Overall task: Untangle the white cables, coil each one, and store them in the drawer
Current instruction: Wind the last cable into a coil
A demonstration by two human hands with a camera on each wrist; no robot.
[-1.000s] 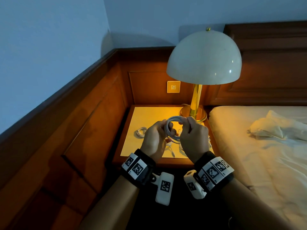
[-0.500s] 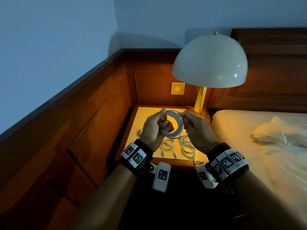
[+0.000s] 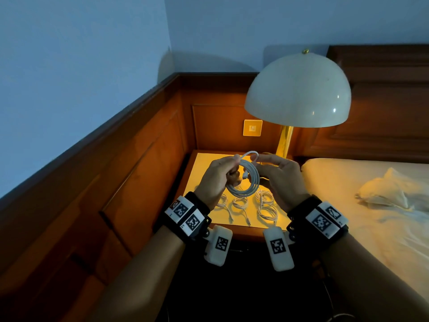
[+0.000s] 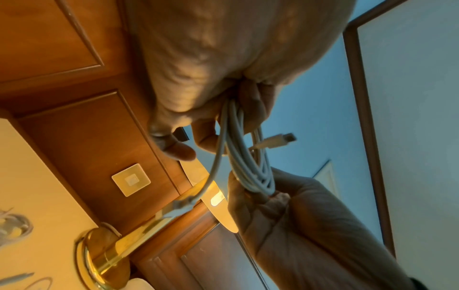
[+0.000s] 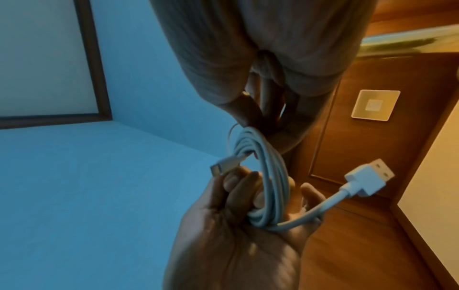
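From the head view, the left hand (image 3: 217, 176) and right hand (image 3: 279, 176) hold 1 coiled white cable (image 3: 246, 180) above the table (image 3: 204, 166), where 4 more cable coils (image 3: 267, 206) lie beside the lamp (image 3: 298, 91). In the left wrist view, the left grip clenches the coil's strands. In the right wrist view, the right fingers (image 5: 261, 109) pinch its top, and a USB plug (image 5: 367, 177) sticks out.

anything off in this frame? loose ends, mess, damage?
Nothing damaged. The coil held by both hands is unsecured: its USB plug and small plug stick out loose. Other coils lie on the nightstand, not yet stored.
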